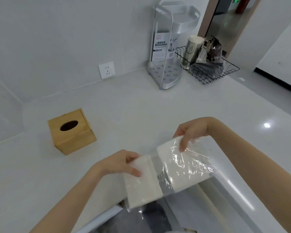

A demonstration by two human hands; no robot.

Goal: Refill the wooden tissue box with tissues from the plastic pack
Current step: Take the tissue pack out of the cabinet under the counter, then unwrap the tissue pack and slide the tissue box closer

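Left hand (124, 163) pinches the near end and right hand (190, 132) the far end of the plastic pack (168, 172), its long axis lower-left to upper-right; the wooden tissue box (71, 132) sits on the table (141, 105) up-left, nearer the left hand.

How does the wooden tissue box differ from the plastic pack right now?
The wooden tissue box stands untouched on the counter; the plastic pack is held at the counter's edge, left hand and right hand gripping its ends. The box is rigid brown wood; the pack is clear crinkled film over white tissues.
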